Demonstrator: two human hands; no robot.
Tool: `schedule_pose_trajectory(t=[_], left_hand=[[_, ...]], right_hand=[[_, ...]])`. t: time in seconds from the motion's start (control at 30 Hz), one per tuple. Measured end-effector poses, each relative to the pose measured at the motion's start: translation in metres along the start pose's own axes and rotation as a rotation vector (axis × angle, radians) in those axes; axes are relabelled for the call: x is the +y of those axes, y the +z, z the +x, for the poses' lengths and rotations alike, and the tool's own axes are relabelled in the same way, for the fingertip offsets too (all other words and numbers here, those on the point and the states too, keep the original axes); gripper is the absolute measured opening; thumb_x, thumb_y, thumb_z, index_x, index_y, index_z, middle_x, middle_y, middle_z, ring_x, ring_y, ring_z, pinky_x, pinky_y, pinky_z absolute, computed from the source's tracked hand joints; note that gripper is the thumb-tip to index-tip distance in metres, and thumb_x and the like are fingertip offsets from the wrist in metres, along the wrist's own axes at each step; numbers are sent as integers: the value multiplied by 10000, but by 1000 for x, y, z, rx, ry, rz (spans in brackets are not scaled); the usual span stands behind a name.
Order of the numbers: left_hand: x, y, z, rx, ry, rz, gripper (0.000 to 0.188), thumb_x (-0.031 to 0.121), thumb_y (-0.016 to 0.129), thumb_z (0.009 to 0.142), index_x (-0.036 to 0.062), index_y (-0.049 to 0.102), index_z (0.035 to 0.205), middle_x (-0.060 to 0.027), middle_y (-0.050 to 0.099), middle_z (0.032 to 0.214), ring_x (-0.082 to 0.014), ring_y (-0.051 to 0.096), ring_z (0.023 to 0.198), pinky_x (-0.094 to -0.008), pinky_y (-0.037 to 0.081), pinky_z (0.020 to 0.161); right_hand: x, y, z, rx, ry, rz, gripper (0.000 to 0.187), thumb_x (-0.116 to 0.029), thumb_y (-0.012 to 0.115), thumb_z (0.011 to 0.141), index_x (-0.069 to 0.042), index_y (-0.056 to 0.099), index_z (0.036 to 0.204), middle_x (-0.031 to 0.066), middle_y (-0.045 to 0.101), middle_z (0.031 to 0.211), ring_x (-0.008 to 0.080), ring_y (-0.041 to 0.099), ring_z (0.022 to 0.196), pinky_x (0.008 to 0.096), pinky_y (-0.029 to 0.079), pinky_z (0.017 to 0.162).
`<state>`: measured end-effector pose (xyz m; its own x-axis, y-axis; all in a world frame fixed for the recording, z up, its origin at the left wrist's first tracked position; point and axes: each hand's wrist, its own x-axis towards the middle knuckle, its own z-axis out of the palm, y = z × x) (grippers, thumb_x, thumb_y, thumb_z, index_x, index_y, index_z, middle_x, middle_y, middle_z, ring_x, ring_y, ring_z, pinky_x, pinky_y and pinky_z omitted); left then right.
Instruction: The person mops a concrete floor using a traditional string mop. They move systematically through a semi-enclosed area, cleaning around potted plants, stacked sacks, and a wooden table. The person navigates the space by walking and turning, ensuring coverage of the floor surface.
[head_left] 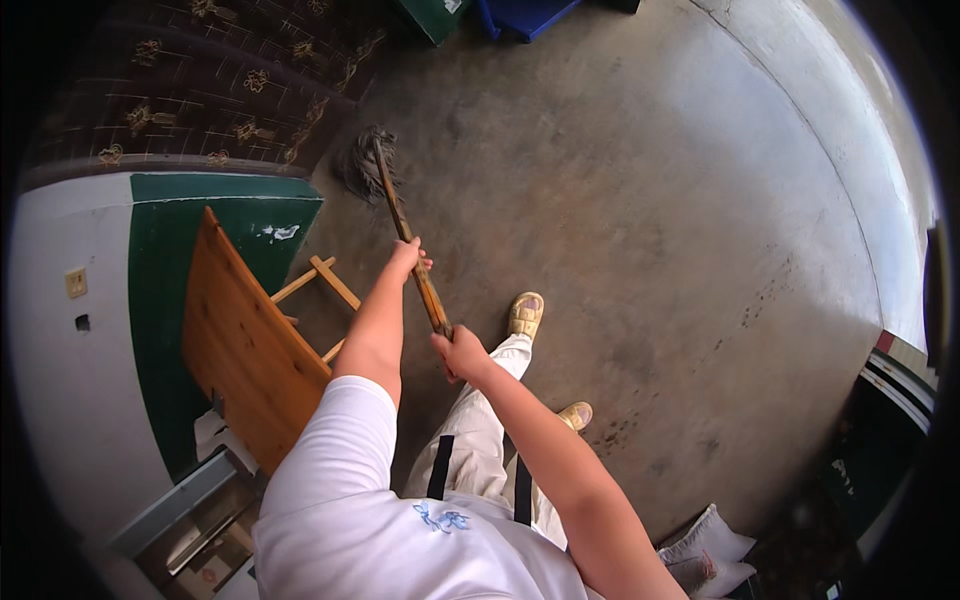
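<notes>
Mop (394,208) reaches to the far left, its grey strands (360,168) on the concrete floor (620,220) — the wooden handle (431,300) slants back to the near side. Left grip (405,257) is wrapped around it partway along, right grip (460,354) clasps its near end; a wooden panel (250,350) tilts on the left.

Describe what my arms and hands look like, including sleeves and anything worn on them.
Your left hand and right hand are bare, without gloves; no watch or bracelet shows. The left arm has a short, plain white sleeve, part of a white T-shirt with a blue chest motif. The right arm is bare as far as it clearly shows.
</notes>
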<state>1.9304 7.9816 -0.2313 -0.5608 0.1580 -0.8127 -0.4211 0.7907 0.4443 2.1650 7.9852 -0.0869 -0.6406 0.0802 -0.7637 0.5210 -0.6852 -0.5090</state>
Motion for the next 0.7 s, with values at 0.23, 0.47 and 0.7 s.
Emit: schedule_pose_trajectory(t=[0.23,0.47,0.7], left_hand=[[-3,9,-16,-160,20,186,261,212,564,821,72,400,967,-55,559,812,-218,621,653,-407,528,576],[-46,125,-107,-246,-244,-120,185,166,511,823,-6,450,792,-130,561,702,-257,622,634,-379,559,579],[-50,251,-233,-505,-310,-224,157,158,468,853,21,467,778,-128,556,748,-272,620,723,-395,540,689]], right_hand=[[11,-47,-15,-313,180,997,205,-206,501,907,-17,470,980,19,462,682,75,361,476,200,280,385],[38,-124,-179,-242,219,1072,284,-187,428,930,23,440,1121,28,458,706,62,346,492,177,273,386],[29,-189,-354,251,-162,728,431,-33,471,847,46,387,1263,135,566,999,181,575,778,284,466,667]])
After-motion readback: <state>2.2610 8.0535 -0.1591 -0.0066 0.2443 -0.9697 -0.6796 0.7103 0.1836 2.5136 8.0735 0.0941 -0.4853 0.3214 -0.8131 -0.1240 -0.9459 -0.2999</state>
